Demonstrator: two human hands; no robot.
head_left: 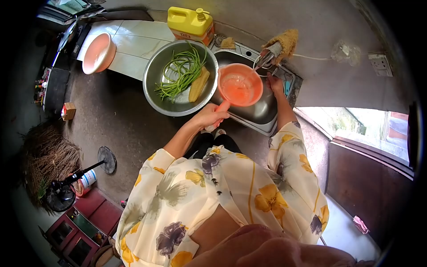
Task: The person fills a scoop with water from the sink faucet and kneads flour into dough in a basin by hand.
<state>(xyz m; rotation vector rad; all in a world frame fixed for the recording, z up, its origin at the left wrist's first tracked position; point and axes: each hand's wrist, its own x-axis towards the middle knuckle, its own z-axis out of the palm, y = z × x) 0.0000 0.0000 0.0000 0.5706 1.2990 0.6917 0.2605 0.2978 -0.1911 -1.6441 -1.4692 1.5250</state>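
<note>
My left hand is closed round the handle of an orange plastic water scoop. Water with a rippled surface lies in the scoop, which is held over the steel sink. Just above its rim is the metal tap, with a tan cloth wrapped about it. My right hand is at the sink's right side, below the tap; its fingers are partly hidden, and I cannot tell what they touch. Left of the scoop, a large steel basin holds long green beans and a yellowish, elongated vegetable.
A yellow jug stands behind the basin. On the tiled counter at left sits a pink basin. A white cord runs to the wall socket. Behind at left are a brushwood heap and a reddish cabinet.
</note>
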